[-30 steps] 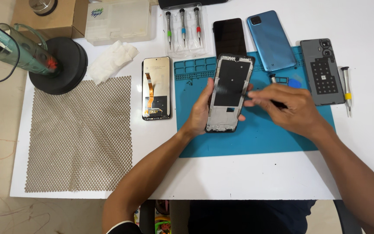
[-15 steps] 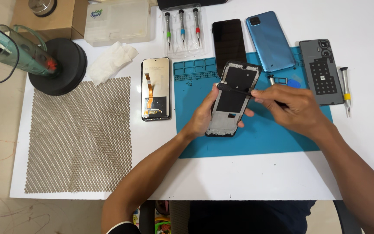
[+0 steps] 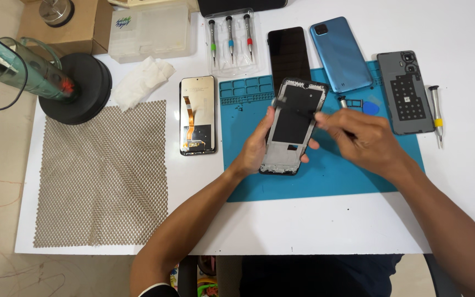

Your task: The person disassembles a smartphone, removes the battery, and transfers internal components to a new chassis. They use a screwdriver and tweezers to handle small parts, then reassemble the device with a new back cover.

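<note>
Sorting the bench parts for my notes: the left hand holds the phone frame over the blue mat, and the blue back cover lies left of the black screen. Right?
Not quite. In the head view the blue back cover lies right of the black screen, not left. The left hand does hold the phone frame over the blue mat.

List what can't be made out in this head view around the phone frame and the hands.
- Tool in the right hand: fingers cover all but a thin dark tip over the phone frame; its kind is unclear.
- Frame's left edge: hidden by the left hand.
- Small parts beside the blue back cover on the blue mat: too small to identify.
- Dark device at the top: cut off by the picture edge.
</note>
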